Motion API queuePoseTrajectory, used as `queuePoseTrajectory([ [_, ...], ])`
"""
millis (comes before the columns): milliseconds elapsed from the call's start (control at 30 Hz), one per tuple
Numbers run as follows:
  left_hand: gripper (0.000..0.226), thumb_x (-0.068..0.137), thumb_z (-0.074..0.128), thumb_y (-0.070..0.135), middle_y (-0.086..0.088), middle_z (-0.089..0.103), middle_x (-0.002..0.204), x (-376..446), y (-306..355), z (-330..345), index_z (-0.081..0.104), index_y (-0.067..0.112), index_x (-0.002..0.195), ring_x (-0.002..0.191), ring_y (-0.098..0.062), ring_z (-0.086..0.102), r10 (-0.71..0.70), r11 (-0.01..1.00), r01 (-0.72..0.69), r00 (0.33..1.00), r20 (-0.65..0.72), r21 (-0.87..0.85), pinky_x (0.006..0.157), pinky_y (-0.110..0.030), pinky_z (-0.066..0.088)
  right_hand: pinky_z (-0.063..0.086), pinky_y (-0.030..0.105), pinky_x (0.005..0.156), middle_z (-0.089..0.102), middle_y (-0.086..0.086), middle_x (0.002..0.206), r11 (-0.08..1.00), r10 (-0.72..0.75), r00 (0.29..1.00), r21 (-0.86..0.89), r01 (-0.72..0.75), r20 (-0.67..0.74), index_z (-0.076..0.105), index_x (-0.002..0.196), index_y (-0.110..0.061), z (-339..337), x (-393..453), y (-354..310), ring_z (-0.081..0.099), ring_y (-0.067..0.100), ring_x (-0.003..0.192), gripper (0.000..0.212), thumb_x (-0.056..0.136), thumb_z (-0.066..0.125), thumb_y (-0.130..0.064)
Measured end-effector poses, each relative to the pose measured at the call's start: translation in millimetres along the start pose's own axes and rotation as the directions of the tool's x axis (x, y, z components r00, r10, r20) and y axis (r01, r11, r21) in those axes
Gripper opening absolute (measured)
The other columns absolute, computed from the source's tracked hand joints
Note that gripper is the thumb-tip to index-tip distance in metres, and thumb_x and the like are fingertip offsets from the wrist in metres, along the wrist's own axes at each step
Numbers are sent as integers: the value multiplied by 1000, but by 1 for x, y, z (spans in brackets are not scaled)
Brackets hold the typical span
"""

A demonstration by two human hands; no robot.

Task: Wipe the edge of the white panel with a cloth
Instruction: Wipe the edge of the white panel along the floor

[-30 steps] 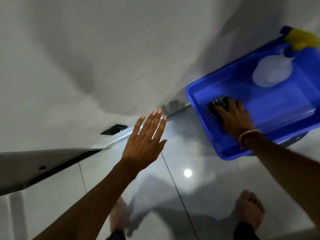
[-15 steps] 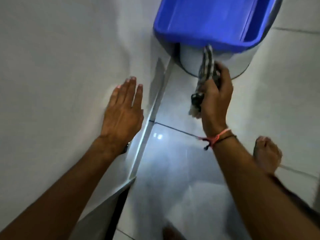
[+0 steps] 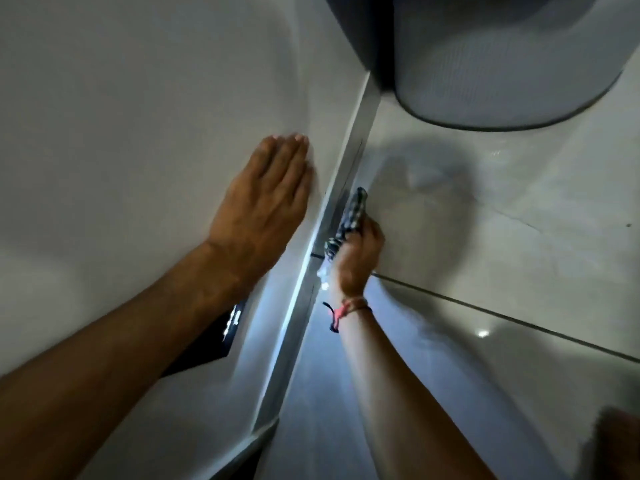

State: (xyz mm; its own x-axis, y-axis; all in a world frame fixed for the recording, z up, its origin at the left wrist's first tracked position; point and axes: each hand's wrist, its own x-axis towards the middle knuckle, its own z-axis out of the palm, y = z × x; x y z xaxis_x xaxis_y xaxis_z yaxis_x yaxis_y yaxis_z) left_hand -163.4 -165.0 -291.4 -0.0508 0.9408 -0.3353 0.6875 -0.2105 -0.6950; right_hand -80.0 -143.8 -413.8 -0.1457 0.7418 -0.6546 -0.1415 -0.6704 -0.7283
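The white panel [image 3: 131, 140] fills the left half of the view, its narrow edge [image 3: 346, 174] running diagonally from upper right to lower left. My left hand [image 3: 266, 202] lies flat on the panel face, fingers together and extended, close to the edge. My right hand [image 3: 358, 258] is closed around a black-and-white checked cloth [image 3: 351, 216], which is pressed against the panel's edge. A red and black string is tied around the right wrist.
A round grey container [image 3: 502, 64] stands on the glossy tiled floor [image 3: 502, 271] at the top right, close to the panel's edge. A black rectangular cutout [image 3: 214, 341] shows in the panel below my left forearm. A blurred foot [image 3: 620, 441] is at the lower right.
My right hand took the cloth out of the blue tub, carried it down and left, and now holds it on the panel's edge. The view has tilted, so the tub is out of sight.
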Motion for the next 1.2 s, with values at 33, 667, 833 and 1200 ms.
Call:
queuePoseTrajectory([
  [33, 63, 104, 37, 21, -33, 19, 167, 5, -2, 2, 28, -5, 160, 156, -46, 20, 4, 999, -4, 1000, -3, 40, 127, -59, 10, 40, 46, 115, 53, 29, 144, 996, -33, 999, -87, 36, 33, 60, 134, 8, 10, 5, 3, 53, 40, 131, 67, 79, 34, -19],
  [667, 82, 105, 39, 41, -35, -1, 169, 22, -2, 6, 8, -7, 164, 159, -45, 2, -37, 987, 23, 996, 87, 159, 126, -60, -6, 32, 47, 123, 42, 16, 162, 680, -298, 894, -583, 444, 334, 39, 155, 0, -7, -3, 83, 42, 38, 142, 62, 102, 44, -33],
  [833, 72, 101, 29, 28, -34, 13, 168, 25, -3, 4, 21, -9, 161, 157, -46, 15, -41, 993, 39, 999, 16, 109, 129, -62, 6, 21, 36, 125, 33, 14, 168, 633, -387, 879, -613, 473, 278, 31, 159, -4, 46, 147, -12, 30, 32, 155, 61, 107, 45, -33],
  [1200, 71, 103, 36, 27, -35, 13, 167, 24, 1, 6, 21, -10, 161, 157, -46, 14, -67, 989, 66, 998, 1, 129, 128, -60, 4, 26, 45, 126, 37, 16, 165, 649, -277, 868, -585, 486, 412, 29, 160, -8, 2, 63, 35, 36, 36, 147, 89, 94, 46, -65],
])
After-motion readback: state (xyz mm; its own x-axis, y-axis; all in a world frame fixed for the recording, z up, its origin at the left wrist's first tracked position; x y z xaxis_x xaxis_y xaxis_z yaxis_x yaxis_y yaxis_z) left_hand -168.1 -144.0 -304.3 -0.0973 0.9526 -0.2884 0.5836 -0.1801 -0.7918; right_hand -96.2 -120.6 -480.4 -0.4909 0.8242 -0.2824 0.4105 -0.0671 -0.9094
